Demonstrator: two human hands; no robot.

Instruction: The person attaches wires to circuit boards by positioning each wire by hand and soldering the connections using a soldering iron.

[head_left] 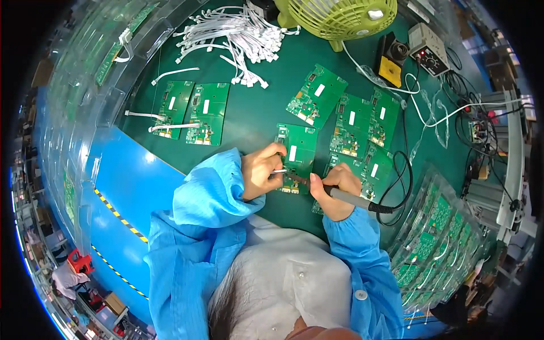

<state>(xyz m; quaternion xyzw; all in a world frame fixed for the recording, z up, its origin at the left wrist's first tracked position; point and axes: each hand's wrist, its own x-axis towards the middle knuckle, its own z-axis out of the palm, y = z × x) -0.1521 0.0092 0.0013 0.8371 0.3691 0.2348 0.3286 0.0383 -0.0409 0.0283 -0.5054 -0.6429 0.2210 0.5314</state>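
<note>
My right hand (pixel 339 190) is wrapped round a soldering iron (pixel 357 199) with a grey handle. Its tip points left, over the lower part of a green circuit board (pixel 303 141). At that board's left edge, my left hand (pixel 263 170) is closed in a pinch, with a short white cable (pixel 279 171) showing at the fingertips, close to the iron's tip. Whether tip and cable touch is too small to tell. More green boards lie close to my right hand, among them an upper one (pixel 317 96) and a lower one (pixel 377 170), some overlapping.
At left lie two boards (pixel 208 107) with white cables attached, plus one loose cable (pixel 175 73). Behind is a heap of white cables (pixel 238 37) and a green fan (pixel 343 17). An iron stand (pixel 392 59) and control box (pixel 429 48) stand back right. Clear trays (pixel 436 238) flank the table.
</note>
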